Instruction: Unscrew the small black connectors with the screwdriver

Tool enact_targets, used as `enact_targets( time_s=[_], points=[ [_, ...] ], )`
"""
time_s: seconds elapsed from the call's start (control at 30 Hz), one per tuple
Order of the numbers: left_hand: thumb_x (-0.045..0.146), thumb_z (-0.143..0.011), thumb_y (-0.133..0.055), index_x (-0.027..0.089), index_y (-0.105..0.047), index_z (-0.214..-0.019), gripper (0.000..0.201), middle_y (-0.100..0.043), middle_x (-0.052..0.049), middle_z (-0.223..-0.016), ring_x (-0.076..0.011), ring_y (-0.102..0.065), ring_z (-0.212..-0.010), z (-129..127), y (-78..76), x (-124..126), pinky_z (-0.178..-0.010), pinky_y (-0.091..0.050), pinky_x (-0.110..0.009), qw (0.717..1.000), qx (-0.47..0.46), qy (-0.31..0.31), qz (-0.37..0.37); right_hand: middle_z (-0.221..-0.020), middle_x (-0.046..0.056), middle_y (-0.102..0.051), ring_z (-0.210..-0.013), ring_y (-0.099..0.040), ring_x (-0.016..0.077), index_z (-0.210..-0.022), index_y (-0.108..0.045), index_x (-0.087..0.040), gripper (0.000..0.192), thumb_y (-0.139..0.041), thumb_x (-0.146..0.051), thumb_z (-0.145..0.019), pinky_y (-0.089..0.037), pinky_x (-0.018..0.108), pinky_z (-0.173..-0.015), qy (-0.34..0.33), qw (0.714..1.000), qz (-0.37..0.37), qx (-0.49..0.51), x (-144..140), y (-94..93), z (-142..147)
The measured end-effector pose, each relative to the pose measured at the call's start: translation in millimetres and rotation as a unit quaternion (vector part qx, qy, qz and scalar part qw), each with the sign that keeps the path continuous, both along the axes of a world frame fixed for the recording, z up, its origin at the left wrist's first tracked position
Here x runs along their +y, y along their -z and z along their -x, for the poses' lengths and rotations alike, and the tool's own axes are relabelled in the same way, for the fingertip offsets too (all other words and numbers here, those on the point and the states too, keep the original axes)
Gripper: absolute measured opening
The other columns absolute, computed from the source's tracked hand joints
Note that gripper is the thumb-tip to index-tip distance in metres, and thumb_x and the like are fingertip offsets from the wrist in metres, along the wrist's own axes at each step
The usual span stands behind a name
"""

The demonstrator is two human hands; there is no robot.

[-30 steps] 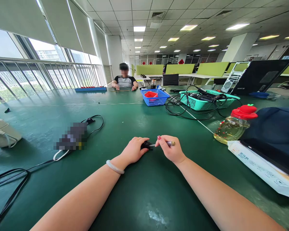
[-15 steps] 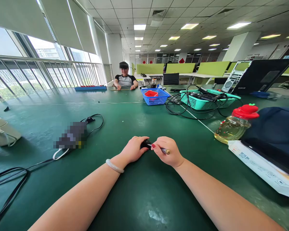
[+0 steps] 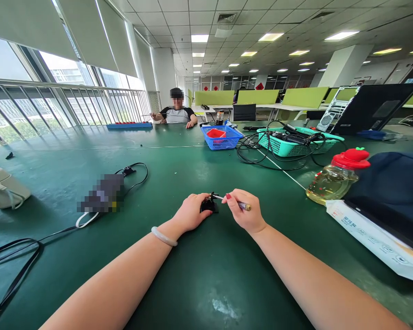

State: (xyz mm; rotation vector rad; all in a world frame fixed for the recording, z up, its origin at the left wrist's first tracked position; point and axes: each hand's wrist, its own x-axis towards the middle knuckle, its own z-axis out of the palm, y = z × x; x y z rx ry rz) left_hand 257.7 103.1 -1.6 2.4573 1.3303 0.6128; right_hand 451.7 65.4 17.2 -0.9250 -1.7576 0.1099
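On the green table, my left hand (image 3: pixel 192 212) is closed around the left side of a small black object (image 3: pixel 209 207); its exact kind is too small to make out. My right hand (image 3: pixel 247 211) grips a slim pen-like tool (image 3: pixel 243 206) with a silver shaft and a gold-coloured end. Its shaft points left, and the far tip meets the upper part of the black object, where dark bits stick up. My left fingers partly cover the object.
At the left lie a blurred dark device (image 3: pixel 103 195) with a cord, and a beige case (image 3: pixel 7 188). Ahead stand a blue basket (image 3: pixel 222 142) and a green basket (image 3: pixel 282 147) with cables. A red-lidded bottle (image 3: pixel 337 181) and white packet (image 3: pixel 375 238) sit right. A person (image 3: pixel 176 114) sits opposite.
My right hand has moved slightly right with the tool, showing more of its shaft and the black object. My left hand stays put. The person opposite has raised one hand with a thin item.
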Motion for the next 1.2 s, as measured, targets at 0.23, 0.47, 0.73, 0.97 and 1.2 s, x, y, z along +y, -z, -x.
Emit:
enact_targets(
  time_s=[0.23, 0.47, 0.73, 0.97, 1.2],
  points=[
    [0.028, -0.084, -0.065, 0.023, -0.06, -0.123, 0.039, -0.067, -0.006, -0.12, -0.0265, -0.057, -0.114, 1, -2.7, -1, -0.103, -0.045, -0.045, 0.999, 0.006, 0.033, 0.005, -0.049, 0.0, -0.049, -0.049, -0.048, 0.0144, -0.059, -0.063, -0.021, 0.054, -0.046, -0.059, -0.092, -0.037, 0.028, -0.051, 0.06, 0.983, 0.109, 0.138, 10, 1.6, -4],
    [0.029, -0.083, -0.066, 0.024, -0.06, -0.124, 0.042, -0.068, -0.007, -0.119, -0.0271, -0.056, -0.116, 2, -4.2, -3, -0.102, -0.046, -0.045, 1.0, 0.005, 0.024, 0.011, -0.042, -0.002, -0.043, -0.042, -0.042, 0.0126, -0.055, -0.061, -0.02, 0.06, -0.052, -0.073, -0.081, -0.033, 0.027, -0.043, 0.029, 0.954, 0.231, 0.186, 18, 7.3, -1],
    [0.026, -0.082, -0.066, 0.027, -0.057, -0.126, 0.045, -0.068, -0.004, -0.118, -0.0238, -0.06, -0.11, 2, -8.7, -6, -0.099, -0.049, -0.04, 0.999, -0.012, 0.033, 0.022, -0.042, -0.003, -0.042, -0.04, -0.041, 0.0121, -0.054, -0.059, -0.02, 0.058, -0.054, -0.072, -0.08, -0.034, 0.026, -0.042, 0.0, 0.939, 0.291, 0.183, 25, 13.7, -2],
    [0.027, -0.081, -0.067, 0.027, -0.06, -0.126, 0.045, -0.069, -0.005, -0.111, -0.0239, -0.062, -0.105, 5, -10.3, -8, -0.096, -0.05, -0.039, 0.999, -0.004, 0.023, 0.03, -0.047, -0.004, -0.037, -0.044, -0.034, 0.0111, -0.057, -0.056, -0.02, 0.054, -0.048, -0.063, -0.089, -0.026, 0.026, -0.043, -0.036, 0.969, 0.229, 0.082, 12, 3.9, 4],
    [0.03, -0.082, -0.068, 0.027, -0.064, -0.123, 0.041, -0.069, -0.006, -0.117, -0.0252, -0.061, -0.109, 8, -13.0, -7, -0.099, -0.048, -0.04, 0.999, 0.005, 0.028, 0.034, -0.05, 0.001, -0.048, -0.049, -0.044, 0.0137, -0.052, -0.057, -0.02, 0.063, -0.043, -0.07, -0.088, -0.033, 0.028, -0.048, -0.007, 0.97, 0.191, 0.147, 9, -0.3, 2]
  ],
)
